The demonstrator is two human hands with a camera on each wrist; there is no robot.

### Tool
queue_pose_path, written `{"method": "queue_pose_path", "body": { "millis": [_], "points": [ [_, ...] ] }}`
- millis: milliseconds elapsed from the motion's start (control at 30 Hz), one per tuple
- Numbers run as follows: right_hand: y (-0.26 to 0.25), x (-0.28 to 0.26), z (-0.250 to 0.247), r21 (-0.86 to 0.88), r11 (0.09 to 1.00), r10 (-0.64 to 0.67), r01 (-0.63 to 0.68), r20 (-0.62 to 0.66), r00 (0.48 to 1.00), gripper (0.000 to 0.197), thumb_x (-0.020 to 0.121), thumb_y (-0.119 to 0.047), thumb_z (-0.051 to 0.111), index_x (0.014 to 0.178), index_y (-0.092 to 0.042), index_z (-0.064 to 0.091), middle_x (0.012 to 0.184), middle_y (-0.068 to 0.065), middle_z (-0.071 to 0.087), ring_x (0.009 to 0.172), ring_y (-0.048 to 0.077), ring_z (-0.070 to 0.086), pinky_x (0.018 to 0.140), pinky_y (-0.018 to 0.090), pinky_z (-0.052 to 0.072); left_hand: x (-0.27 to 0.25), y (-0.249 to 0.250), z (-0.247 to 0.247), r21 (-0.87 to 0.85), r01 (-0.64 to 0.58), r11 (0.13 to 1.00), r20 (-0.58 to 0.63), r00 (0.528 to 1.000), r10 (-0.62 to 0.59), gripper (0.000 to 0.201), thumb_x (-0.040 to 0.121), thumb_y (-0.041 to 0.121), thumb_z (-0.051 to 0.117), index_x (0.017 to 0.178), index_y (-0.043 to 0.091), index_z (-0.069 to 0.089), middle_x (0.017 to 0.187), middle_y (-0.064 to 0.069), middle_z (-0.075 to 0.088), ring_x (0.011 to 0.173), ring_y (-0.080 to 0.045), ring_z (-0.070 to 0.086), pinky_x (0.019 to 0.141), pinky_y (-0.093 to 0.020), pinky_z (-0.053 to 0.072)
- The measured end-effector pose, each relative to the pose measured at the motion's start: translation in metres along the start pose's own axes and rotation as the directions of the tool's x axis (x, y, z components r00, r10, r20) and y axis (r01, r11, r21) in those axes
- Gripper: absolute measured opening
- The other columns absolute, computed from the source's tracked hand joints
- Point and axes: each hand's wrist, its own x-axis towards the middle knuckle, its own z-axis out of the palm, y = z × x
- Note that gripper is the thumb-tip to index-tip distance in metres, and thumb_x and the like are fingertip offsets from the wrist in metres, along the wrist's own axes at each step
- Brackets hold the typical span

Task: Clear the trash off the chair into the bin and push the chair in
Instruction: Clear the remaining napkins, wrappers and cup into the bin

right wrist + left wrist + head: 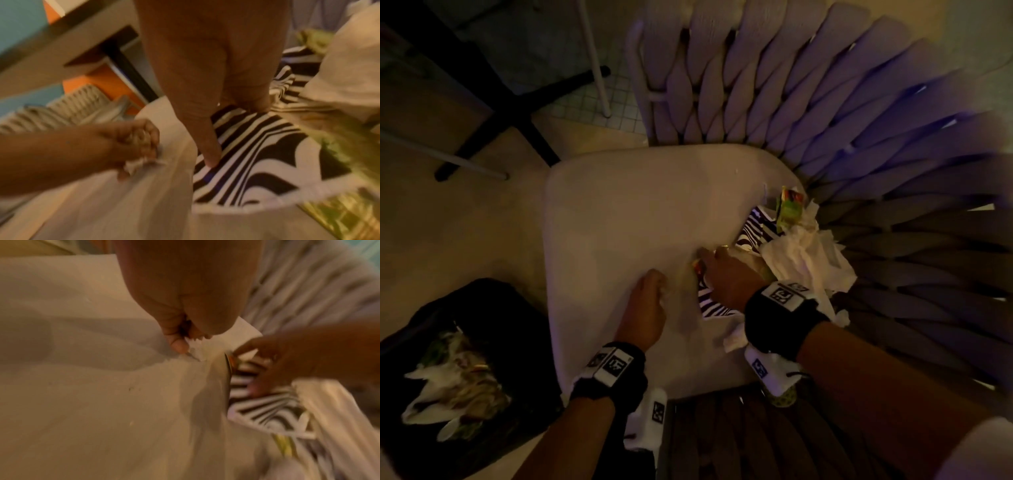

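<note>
A pale seat cushion [626, 212] carries the trash at its right side: a black-and-white striped wrapper [710, 303] [257, 146] [267, 407], crumpled white tissues [804, 263] and a green packet [789, 209]. My right hand [709, 263] [231, 134] [252, 369] grips the striped wrapper, thumb on top and fingers curled onto it. My left hand [654, 284] [185, 344] [139, 141] sits just left of it on the cushion, fingers curled round a small crumpled tissue scrap [195, 352]. The black-lined bin [493, 298] stands at the lower left, with trash inside.
The chair's woven rope back [859, 120] curves round the right and far side. A dark cross-shaped table base [517, 102] and white legs [595, 58] stand on the floor beyond the seat. Another woven chair [72, 104] shows in the right wrist view.
</note>
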Motion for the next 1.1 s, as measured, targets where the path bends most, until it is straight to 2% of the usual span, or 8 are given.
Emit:
{"method": "queue_pose_path", "body": {
  "millis": [167,300,433,500,600,800,933,1100],
  "points": [
    [-0.007,0.008,0.011,-0.113,0.993,0.018,-0.037,-0.166,0.986,0.032,0.091,-0.009,0.041,0.122,0.000,0.043,0.129,0.022,0.039,0.114,0.040,0.043,0.083,0.048,0.045,0.012,0.014,-0.023,-0.064,0.065,0.996,-0.058,0.996,-0.068,0.020,0.092,-0.001,0.043,0.103,0.006,0.059,0.103,-0.011,0.046,0.087,-0.019,0.052,0.081,-0.015,0.034],
    [-0.004,0.004,0.015,-0.124,0.992,-0.013,-0.017,-0.237,0.971,0.028,0.080,-0.008,0.052,0.107,0.000,0.054,0.113,0.023,0.052,0.099,0.044,0.053,0.072,0.049,0.048,0.032,0.034,-0.031,-0.032,0.083,0.996,-0.017,0.996,-0.084,0.011,0.092,0.017,0.054,0.100,0.013,0.060,0.102,-0.009,0.045,0.086,-0.022,0.053,0.082,-0.026,0.041],
    [0.002,-0.002,0.014,-0.103,0.995,-0.028,0.006,-0.212,0.977,0.032,0.087,-0.017,0.045,0.116,-0.005,0.048,0.116,0.021,0.053,0.109,0.042,0.049,0.086,0.048,0.043,0.059,0.066,-0.026,0.022,0.007,1.000,-0.003,1.000,-0.007,0.014,0.088,0.027,0.061,0.096,0.017,0.062,0.097,-0.007,0.046,0.085,-0.022,0.053,0.084,-0.028,0.044],
    [0.009,-0.007,0.014,-0.003,1.000,-0.010,0.009,-0.227,0.974,0.031,0.088,-0.018,0.048,0.117,-0.008,0.046,0.116,0.017,0.054,0.109,0.039,0.050,0.086,0.046,0.044,0.075,0.084,-0.016,0.032,-0.016,0.999,0.043,0.999,0.015,0.019,0.086,0.030,0.063,0.097,0.016,0.061,0.100,-0.008,0.045,0.091,-0.025,0.055,0.087,-0.032,0.045],
    [0.021,-0.017,0.010,0.216,0.976,0.090,-0.020,-0.319,0.944,0.028,0.085,-0.034,0.057,0.102,-0.011,0.052,0.101,0.011,0.062,0.093,0.032,0.059,0.078,0.038,0.046,0.094,0.108,0.006,0.061,0.017,0.998,0.148,0.989,-0.026,0.033,0.083,0.040,0.066,0.102,0.014,0.058,0.112,-0.013,0.046,0.104,-0.030,0.052,0.093,-0.038,0.046],
    [0.040,-0.044,0.002,0.573,0.816,0.236,-0.079,-0.206,0.950,0.038,0.071,-0.040,0.061,0.096,-0.014,0.052,0.099,0.010,0.066,0.093,0.025,0.062,0.084,0.039,0.050,0.112,0.135,0.041,0.319,0.012,0.948,0.305,0.945,-0.114,0.067,0.073,0.061,0.066,0.115,0.010,0.054,0.121,-0.018,0.044,0.113,-0.036,0.047,0.096,-0.044,0.042],
    [0.050,-0.046,0.001,0.603,0.791,0.257,-0.099,-0.182,0.949,0.048,0.064,-0.046,0.060,0.103,-0.018,0.058,0.099,0.005,0.067,0.092,0.024,0.063,0.085,0.038,0.051,0.113,0.134,0.055,0.411,-0.002,0.912,0.273,0.954,-0.121,0.067,0.079,0.051,0.066,0.125,0.006,0.048,0.129,-0.020,0.042,0.120,-0.039,0.043,0.099,-0.047,0.040],
    [0.056,-0.052,-0.002,0.564,0.809,0.275,-0.165,-0.115,0.955,0.038,0.082,-0.024,0.066,0.115,-0.009,0.055,0.111,0.012,0.061,0.107,0.028,0.057,0.084,0.028,0.040,0.111,0.122,0.049,0.346,0.094,0.933,0.233,0.955,-0.182,0.057,0.082,0.036,0.064,0.125,0.003,0.049,0.131,-0.023,0.046,0.120,-0.040,0.047,0.100,-0.046,0.042]
  ]
}}
